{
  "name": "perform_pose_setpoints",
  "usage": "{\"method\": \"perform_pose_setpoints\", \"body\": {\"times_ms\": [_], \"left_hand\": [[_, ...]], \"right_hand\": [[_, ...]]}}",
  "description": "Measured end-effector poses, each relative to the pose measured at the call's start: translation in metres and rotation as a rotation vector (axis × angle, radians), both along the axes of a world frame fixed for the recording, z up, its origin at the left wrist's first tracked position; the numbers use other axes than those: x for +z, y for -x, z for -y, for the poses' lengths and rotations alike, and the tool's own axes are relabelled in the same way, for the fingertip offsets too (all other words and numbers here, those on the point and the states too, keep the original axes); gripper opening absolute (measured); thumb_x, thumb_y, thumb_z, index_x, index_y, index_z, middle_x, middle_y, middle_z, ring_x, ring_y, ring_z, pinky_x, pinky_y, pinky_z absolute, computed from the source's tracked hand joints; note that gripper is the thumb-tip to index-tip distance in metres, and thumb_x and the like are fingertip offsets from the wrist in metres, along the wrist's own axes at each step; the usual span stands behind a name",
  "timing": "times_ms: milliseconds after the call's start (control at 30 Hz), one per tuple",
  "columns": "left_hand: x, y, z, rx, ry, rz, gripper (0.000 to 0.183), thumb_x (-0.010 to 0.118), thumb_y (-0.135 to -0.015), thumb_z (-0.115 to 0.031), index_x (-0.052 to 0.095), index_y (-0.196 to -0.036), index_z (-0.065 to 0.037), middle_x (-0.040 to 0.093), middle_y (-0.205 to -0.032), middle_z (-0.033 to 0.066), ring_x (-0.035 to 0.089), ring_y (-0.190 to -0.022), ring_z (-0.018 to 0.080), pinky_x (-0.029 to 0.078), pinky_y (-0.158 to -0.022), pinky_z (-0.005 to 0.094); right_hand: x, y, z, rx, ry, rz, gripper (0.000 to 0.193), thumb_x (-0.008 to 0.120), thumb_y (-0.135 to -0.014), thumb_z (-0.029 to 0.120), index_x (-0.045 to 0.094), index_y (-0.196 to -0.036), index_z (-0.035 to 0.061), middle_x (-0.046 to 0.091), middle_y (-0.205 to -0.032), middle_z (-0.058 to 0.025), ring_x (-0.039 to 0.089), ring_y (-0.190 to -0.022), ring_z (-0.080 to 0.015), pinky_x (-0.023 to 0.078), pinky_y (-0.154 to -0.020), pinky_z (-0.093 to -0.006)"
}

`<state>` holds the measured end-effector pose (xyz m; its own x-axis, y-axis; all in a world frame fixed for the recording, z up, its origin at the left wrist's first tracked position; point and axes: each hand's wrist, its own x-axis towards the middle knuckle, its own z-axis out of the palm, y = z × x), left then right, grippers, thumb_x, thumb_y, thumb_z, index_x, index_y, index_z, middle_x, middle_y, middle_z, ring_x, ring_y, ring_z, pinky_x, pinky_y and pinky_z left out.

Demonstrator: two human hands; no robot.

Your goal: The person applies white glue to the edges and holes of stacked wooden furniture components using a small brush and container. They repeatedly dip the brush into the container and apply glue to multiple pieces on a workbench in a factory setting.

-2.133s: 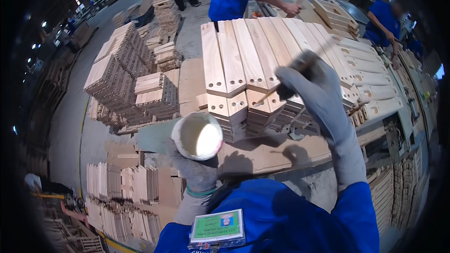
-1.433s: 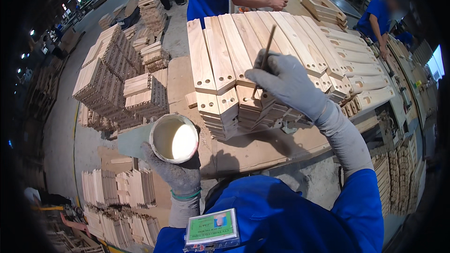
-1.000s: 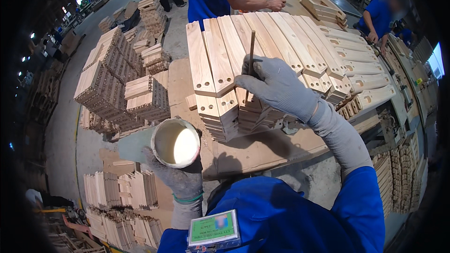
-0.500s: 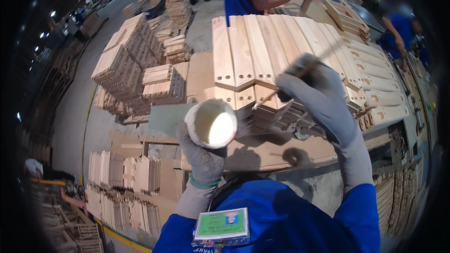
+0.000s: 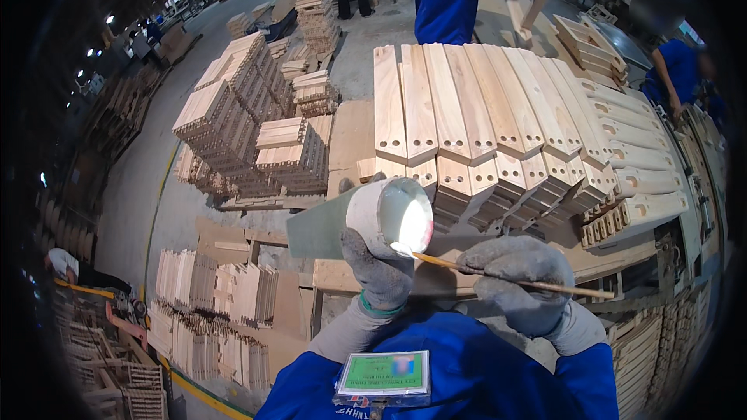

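In my gloved left hand (image 5: 377, 268) is a white cup (image 5: 366, 214), tilted so that its mouth faces right, with white liquid inside. My right hand (image 5: 525, 284), also gloved, pinches a thin wooden stick (image 5: 576, 293). The stick's white-coated tip touches the lower rim of the cup; whether it reaches inside I cannot tell. Ahead and to the right, pale wooden boards (image 5: 459, 101) lie side by side in stacked layers. Each near end has two round holes. Neither hand touches the boards.
More slotted wooden parts (image 5: 642, 159) lie right of the boards. Stacks of wood pieces (image 5: 226, 101) stand on the floor at left, with further bundles (image 5: 214, 288) near my left side. A co-worker in blue (image 5: 451, 0) stands beyond the boards, holding a wooden piece (image 5: 537, 4).
My right hand has drawn back from the board ends toward me, bringing the stick's tip to the cup. The cup has tipped further to the right. The view has shifted somewhat.
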<state>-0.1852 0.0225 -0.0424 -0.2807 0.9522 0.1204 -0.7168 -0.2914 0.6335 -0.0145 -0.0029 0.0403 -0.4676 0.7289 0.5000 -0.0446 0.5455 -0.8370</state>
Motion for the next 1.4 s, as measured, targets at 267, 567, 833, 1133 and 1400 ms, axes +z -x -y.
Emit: {"method": "perform_pose_setpoints", "body": {"times_ms": [267,567,833,1133,1400], "left_hand": [[0.017,0.007,0.008,-0.125,-0.009,-0.289,0.046,0.054,-0.086,-0.023,0.041,-0.127,-0.005,0.052,-0.118,0.0139,0.054,-0.109,0.0244,0.049,-0.09,0.0393],[0.003,0.039,0.003,0.247,-0.045,-1.042,0.046,0.052,-0.091,-0.024,0.037,-0.131,-0.006,0.047,-0.126,0.0212,0.049,-0.117,0.0283,0.046,-0.096,0.0434],[0.003,0.045,0.005,0.246,-0.072,-1.028,0.046,0.053,-0.09,-0.01,0.033,-0.132,-0.003,0.048,-0.125,0.0221,0.052,-0.116,0.0289,0.049,-0.094,0.0432],[0.003,0.04,0.002,0.241,-0.048,-0.891,0.052,0.056,-0.086,0.0,0.032,-0.133,-0.003,0.045,-0.128,0.022,0.052,-0.115,0.0289,0.05,-0.092,0.0433],[0.006,0.036,0.0,0.265,-0.066,-0.921,0.066,0.067,-0.077,0.004,0.031,-0.132,-0.002,0.047,-0.125,0.0186,0.056,-0.109,0.0274,0.052,-0.091,0.0385]], "right_hand": [[0.035,-0.011,-0.052,-0.461,0.391,-0.094,0.025,0.067,-0.082,0.022,0.059,-0.087,-0.0007,0.064,-0.075,-0.0085,0.063,-0.067,-0.0148,0.052,-0.063,-0.0265],[0.021,-0.04,-0.105,-0.625,0.221,0.365,0.04,0.06,-0.082,0.038,0.062,-0.085,-0.0024,0.062,-0.067,-0.0089,0.061,-0.061,-0.0144,0.049,-0.057,-0.0264],[0.01,-0.04,-0.114,-0.647,0.023,0.454,0.037,0.061,-0.081,0.036,0.062,-0.086,-0.0007,0.059,-0.061,-0.013,0.058,-0.056,-0.0246,0.045,-0.055,-0.033],[0.003,-0.05,-0.11,-0.528,-0.439,0.728,0.03,0.06,-0.083,0.03,0.061,-0.085,-0.0001,0.055,-0.065,-0.0126,0.055,-0.059,-0.0235,0.043,-0.053,-0.0346],[0.005,-0.041,-0.106,-0.522,-0.259,0.62,0.015,0.059,-0.079,0.013,0.064,-0.094,0.0112,0.051,-0.069,-0.0095,0.056,-0.062,-0.0265,0.042,-0.05,-0.0373]]}}
